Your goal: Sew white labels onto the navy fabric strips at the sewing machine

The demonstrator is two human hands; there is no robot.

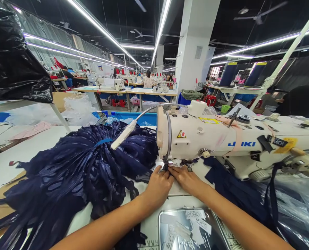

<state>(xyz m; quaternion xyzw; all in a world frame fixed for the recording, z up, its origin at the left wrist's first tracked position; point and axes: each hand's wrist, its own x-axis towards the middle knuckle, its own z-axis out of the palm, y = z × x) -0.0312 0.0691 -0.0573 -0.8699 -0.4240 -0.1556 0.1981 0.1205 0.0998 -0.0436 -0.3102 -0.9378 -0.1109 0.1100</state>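
Bins come first: a blue bin (144, 118) stands behind the table (19, 152), just past the heap of navy fabric (86, 166), with clear plastic showing over its rim; what else lies in it cannot be told. A metal tray (170, 225) sits flush in the tabletop between the forearms and holds a few paper labels (196, 215).

Both hands meet at the needle of the cream sewing machine (222, 139). The left hand (158, 187) lies palm-down on the table, fingers close together and stretched forward, its thumb and forefinger tips touching a small navy piece (165, 168) right under the presser foot. The right hand (187, 180) comes in from the other side, fingers together and flat, tips pressing beside the same spot. Whether either hand truly pinches the piece cannot be told. A gooseneck lamp (124, 135) leans over the heap.
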